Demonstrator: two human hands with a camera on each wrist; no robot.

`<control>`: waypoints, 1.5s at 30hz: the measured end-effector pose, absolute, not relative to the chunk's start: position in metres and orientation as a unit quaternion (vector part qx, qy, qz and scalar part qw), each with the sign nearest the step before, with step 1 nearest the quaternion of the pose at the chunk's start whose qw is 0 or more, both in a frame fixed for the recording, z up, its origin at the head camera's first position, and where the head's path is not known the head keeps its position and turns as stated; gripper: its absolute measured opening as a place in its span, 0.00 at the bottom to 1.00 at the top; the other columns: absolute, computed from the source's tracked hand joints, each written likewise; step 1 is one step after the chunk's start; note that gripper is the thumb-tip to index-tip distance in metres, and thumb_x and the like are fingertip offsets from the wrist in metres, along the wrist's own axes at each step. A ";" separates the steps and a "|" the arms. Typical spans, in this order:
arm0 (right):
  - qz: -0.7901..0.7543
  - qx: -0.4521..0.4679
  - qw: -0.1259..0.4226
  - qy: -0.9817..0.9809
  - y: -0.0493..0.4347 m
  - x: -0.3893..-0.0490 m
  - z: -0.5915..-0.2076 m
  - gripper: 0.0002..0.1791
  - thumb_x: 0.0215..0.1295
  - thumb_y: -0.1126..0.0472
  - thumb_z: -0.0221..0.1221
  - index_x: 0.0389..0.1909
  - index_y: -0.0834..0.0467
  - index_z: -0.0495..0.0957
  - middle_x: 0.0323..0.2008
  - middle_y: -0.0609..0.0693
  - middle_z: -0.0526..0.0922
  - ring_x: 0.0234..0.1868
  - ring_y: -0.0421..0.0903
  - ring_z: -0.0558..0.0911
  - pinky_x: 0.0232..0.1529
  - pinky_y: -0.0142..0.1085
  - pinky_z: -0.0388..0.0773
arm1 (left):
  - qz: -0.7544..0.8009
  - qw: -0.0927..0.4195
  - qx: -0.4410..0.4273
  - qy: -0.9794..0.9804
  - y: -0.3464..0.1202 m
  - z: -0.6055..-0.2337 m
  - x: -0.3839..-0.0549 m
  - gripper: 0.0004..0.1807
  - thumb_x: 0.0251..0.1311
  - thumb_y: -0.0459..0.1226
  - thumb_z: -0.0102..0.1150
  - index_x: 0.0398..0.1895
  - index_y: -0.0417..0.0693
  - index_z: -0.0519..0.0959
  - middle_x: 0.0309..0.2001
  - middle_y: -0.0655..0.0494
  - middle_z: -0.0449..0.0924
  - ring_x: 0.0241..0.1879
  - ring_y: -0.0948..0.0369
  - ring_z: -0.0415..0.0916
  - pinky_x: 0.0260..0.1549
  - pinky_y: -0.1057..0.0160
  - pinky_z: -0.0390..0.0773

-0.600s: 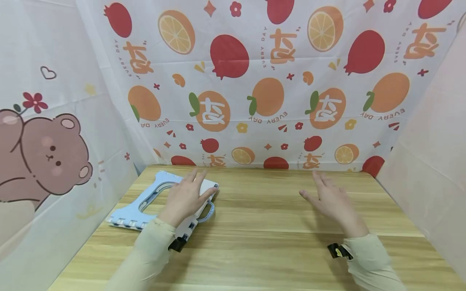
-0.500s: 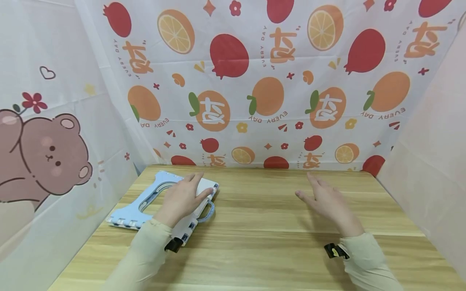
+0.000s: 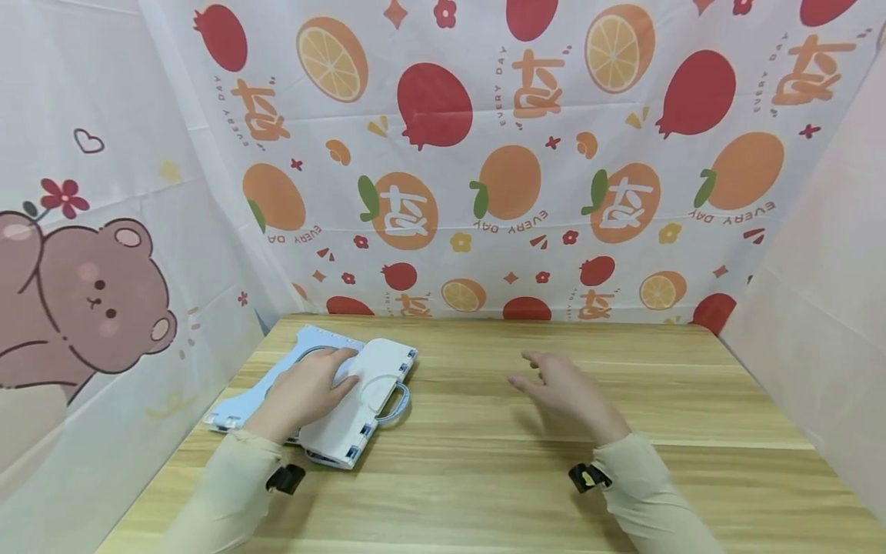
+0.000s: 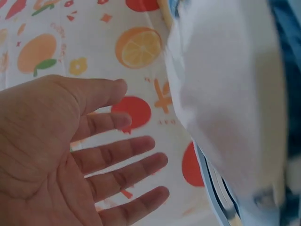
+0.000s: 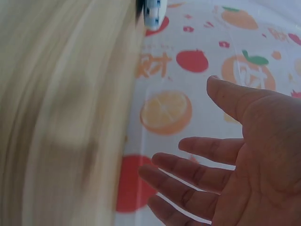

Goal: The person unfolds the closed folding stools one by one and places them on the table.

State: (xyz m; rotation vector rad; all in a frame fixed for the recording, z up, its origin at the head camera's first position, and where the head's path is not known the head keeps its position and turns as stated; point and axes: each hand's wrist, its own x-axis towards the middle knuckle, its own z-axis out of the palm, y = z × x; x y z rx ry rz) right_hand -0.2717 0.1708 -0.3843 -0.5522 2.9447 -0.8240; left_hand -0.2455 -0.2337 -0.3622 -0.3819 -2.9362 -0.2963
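Note:
A folding stool, pale blue and white, lies folded on the left part of the table. Its white seat panel [image 3: 367, 392] faces up on the right side, with a small blue carry loop [image 3: 396, 405] at the edge. A blue leg frame [image 3: 242, 402] shows on its left. My left hand [image 3: 301, 392] is over the stool, fingers spread and holding nothing; whether it touches cannot be told from the head view. In the left wrist view a gap separates the fingers from the white panel [image 4: 216, 94]. Right of the stool, my right hand [image 3: 571, 392] hovers above the table, fingers extended.
The wooden table [image 3: 484, 477] meets a fruit-print cloth [image 3: 457, 192] at its back edge. Plain and bear-print cloth walls [image 3: 208, 254] stand at both sides. Each wrist carries a black strap [image 3: 285, 478].
My left hand has moved left and slightly nearer, uncovering more of the white panel. My right hand has shifted left toward the stool. The stool itself has stayed in place.

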 end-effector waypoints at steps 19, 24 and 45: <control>-0.298 -0.210 0.074 0.928 0.088 -0.283 -0.399 0.37 0.80 0.42 0.59 0.75 0.66 0.72 0.65 0.65 0.84 0.63 0.59 0.86 0.67 0.55 0.82 | -0.106 0.045 -0.178 -0.977 -0.292 -0.374 -0.234 0.32 0.60 0.21 0.64 0.70 0.41 0.77 0.62 0.29 0.82 0.60 0.33 0.82 0.56 0.32 0.83; -0.300 -0.213 0.087 0.926 0.070 -0.284 -0.404 0.37 0.80 0.41 0.58 0.76 0.63 0.72 0.65 0.63 0.84 0.66 0.58 0.85 0.69 0.55 0.81 | -0.102 0.029 -0.186 -0.977 -0.302 -0.378 -0.230 0.40 0.46 0.16 0.63 0.70 0.38 0.77 0.62 0.29 0.82 0.61 0.33 0.80 0.58 0.33 0.82; -0.322 -0.275 0.077 0.903 0.025 -0.288 -0.420 0.19 0.76 0.47 0.65 0.33 0.60 0.83 0.20 0.42 0.68 0.23 0.38 0.68 0.27 0.31 0.65 | -0.104 0.011 -0.205 -0.973 -0.317 -0.389 -0.228 0.30 0.38 0.19 0.68 0.51 0.43 0.87 0.46 0.50 0.90 0.41 0.57 0.80 0.41 0.54 0.82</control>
